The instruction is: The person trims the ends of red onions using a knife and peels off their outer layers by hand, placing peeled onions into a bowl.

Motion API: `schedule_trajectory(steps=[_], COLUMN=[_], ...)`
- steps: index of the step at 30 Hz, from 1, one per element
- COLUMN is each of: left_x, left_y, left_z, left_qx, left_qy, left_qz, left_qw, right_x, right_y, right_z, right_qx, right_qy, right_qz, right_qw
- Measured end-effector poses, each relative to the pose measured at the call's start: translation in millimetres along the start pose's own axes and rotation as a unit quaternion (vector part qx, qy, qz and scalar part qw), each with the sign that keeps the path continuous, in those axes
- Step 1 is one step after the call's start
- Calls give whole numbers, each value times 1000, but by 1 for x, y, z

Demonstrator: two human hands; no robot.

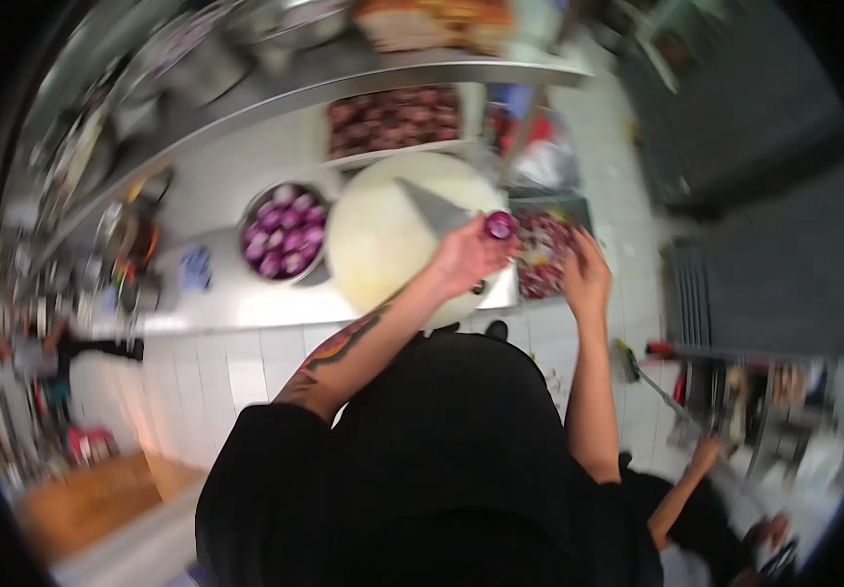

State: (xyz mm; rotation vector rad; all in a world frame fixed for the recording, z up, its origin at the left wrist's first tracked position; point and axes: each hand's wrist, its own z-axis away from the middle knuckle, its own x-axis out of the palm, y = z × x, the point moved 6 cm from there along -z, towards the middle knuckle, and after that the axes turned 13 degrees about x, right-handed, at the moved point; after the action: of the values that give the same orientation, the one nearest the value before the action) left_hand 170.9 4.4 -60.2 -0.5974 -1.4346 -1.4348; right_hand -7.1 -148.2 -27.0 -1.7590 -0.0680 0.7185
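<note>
My left hand (473,256) is closed around a peeled purple onion (500,226) at the right edge of the round white cutting board (373,235). A wide-bladed knife (432,205) lies on the board, its handle hidden by that hand. To the right, my right hand (587,272) has its fingers apart and slightly curled over the edge of a bin of onion skins (541,256); nothing shows in it. Left of the board stands a metal bowl (246,256) full of peeled purple onions (285,230).
Behind the board is a white tray (394,157) of dark red pieces. A metal shelf (295,96) with pots crosses above the counter. A blue cloth (196,267) lies at the left. One person stands far left; another, lower right, holds a long pole (671,403).
</note>
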Motion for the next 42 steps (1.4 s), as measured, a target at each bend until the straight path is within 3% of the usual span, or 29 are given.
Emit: schedule_trajectory(steps=[2, 4, 6, 8, 10, 13, 14, 16, 18, 19, 21, 23, 24, 25, 26, 27, 28, 30, 31, 32, 34, 35, 36, 38, 40, 42], left_x=[-22, -57, -85, -85, -88, -78, -78, -84, -80, -88, -101, -124, -138, -137, -129, -136, -161, -180, -173, -171, -159, -156, -150, -150, -150, -146], left_y=[17, 50, 96, 122, 124, 98, 88, 75, 79, 86, 107, 139, 159, 183, 199, 208, 208, 210, 213, 217, 229, 234, 238, 248, 261, 278], left_z=[24, 53, 83, 123, 140, 152, 153, 152, 151, 149, 148, 151, 158, 162, 165, 162, 157, 144, 138, 129, 113, 102, 90, 72, 56, 45], left_qx=[25, 71, 237, 293, 292, 158, 159, 142, 172, 211, 281, 301, 345, 399, 413, 348, 226, 154, 107, 109, 247, 255, 254, 210, 232, 332], left_qy=[15, 77, 57, 184, 167, 143, 143, 147, 160, 158, 170, 222, 257, 236, 228, 251, 270, 238, 234, 216, 153, 138, 123, 189, 209, 235], left_qz=[44, 54, 116, 91, 76, -131, -130, -337, -336, -371, -416, -498, -578, -691, -747, -812, -856, -887, -879, -885, -806, -782, -786, -807, -800, -771], left_qw=[999, 993, 963, 934, 939, 968, 968, 919, 912, 891, 848, 782, 693, 554, 468, 395, 379, 365, 401, 398, 516, 551, 550, 519, 513, 490], right_x=[6, 13, 11, 5, 6, 11, 20, 39, 71, 85, 116, 134, 140, 142, 142, 143, 145, 150, 156, 161, 166, 167, 168, 163, 157, 141], right_y=[10, 31, 33, 55, 63, 50, 29, -14, -56, -64, -84, -83, -80, -77, -78, -77, -78, -86, -87, -87, -82, -81, -79, -74, -68, -62], right_z=[18, 37, 58, 72, 73, 67, 62, 52, 49, 48, 53, 56, 57, 56, 54, 52, 52, 51, 50, 50, 50, 51, 52, 52, 51, 52], right_qx=[26, 21, 130, 150, 173, 160, 117, 74, -22, -22, -122, -133, -142, -143, -136, -128, -119, -115, -108, -99, -86, -91, -96, -94, -11, 3], right_qy=[-42, -72, -119, -130, -142, -139, -149, -158, -206, -205, -229, -223, -216, -207, -198, -204, -209, -190, -209, -228, -228, -227, -227, -210, -232, -194], right_qz=[-22, 46, 36, 17, -5, -3, 3, 9, 92, 94, 153, 182, 211, 208, 210, 214, 218, 259, 282, 304, 317, 317, 318, 308, 282, 215], right_qw=[999, 996, 984, 980, 975, 977, 982, 985, 974, 974, 954, 948, 943, 945, 948, 947, 946, 940, 930, 920, 917, 916, 915, 923, 931, 957])
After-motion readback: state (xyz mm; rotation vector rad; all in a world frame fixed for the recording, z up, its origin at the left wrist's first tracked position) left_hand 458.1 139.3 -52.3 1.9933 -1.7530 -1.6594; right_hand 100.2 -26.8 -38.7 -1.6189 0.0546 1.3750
